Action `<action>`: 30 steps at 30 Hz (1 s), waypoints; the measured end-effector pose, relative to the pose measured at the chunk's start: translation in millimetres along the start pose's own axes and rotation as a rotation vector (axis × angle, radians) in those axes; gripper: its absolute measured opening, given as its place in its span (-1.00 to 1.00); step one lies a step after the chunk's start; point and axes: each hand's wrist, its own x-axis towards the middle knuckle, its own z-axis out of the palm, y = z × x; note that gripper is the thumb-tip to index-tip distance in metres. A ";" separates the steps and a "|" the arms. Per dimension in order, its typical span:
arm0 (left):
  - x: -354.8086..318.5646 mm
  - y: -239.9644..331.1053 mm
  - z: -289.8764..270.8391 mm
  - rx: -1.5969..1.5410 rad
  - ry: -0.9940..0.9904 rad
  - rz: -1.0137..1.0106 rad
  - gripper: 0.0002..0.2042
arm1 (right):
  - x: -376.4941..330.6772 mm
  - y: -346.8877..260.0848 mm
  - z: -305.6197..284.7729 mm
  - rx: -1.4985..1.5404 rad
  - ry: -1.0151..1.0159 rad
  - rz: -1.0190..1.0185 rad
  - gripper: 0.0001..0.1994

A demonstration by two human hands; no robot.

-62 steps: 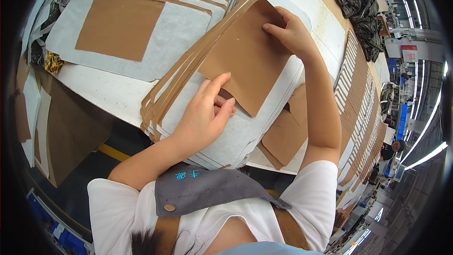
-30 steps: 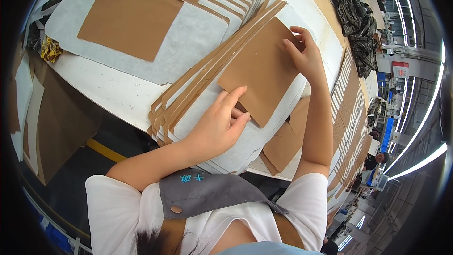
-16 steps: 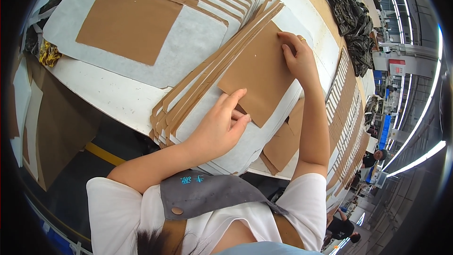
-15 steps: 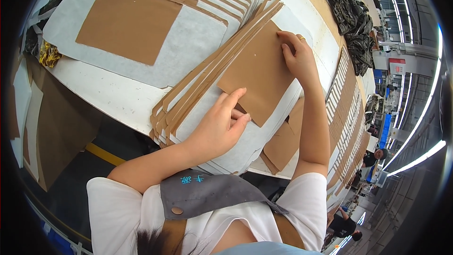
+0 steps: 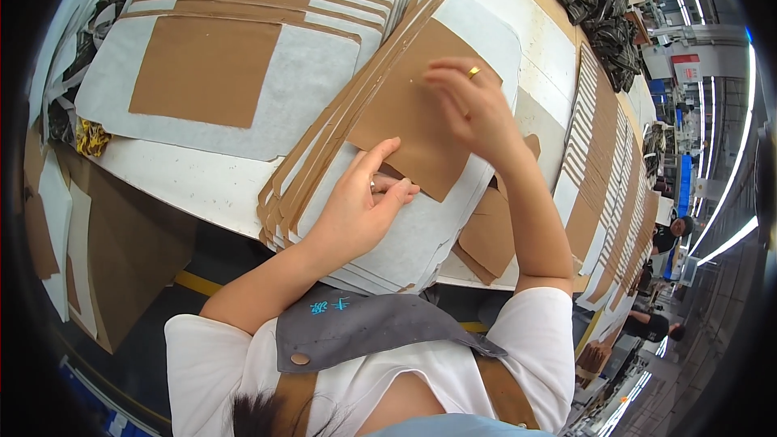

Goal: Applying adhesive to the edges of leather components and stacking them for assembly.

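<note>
My left hand (image 5: 356, 210) presses flat on the brown card (image 5: 413, 117); my right hand (image 5: 469, 105) hovers loosely spread, so the card may skew on the white sheet (image 5: 413, 235).

factory floor, long worktable (image 5: 518, 0), stacked cut sheets (image 5: 607, 154), strip lights (image 5: 728, 239)

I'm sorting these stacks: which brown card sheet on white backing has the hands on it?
The nearer one, on the stack by the table's front edge: the left hand presses its lower corner, the right hand is above it. The far-left sheet lies untouched.
</note>
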 end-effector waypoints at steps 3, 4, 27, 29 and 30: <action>0.3 1.2 0.4 -0.001 -0.003 -0.019 -0.52 | -14.5 -17.3 7.5 0.156 -0.111 -0.035 -0.79; 0.3 1.2 0.1 0.004 0.000 -0.021 -0.52 | -19.2 -19.8 11.9 0.187 -0.114 -0.016 -0.79; 1.2 10.7 -19.8 1.183 -0.094 0.551 -0.58 | -26.4 -22.5 20.2 0.238 -0.089 0.136 -0.74; -0.5 10.1 -17.7 1.181 -0.097 0.560 -0.57 | -17.8 -22.1 17.5 0.168 -0.068 0.125 -0.75; -1.4 9.7 -16.3 1.184 -0.093 0.560 -0.57 | -13.1 -20.7 17.3 0.103 -0.055 0.110 -0.75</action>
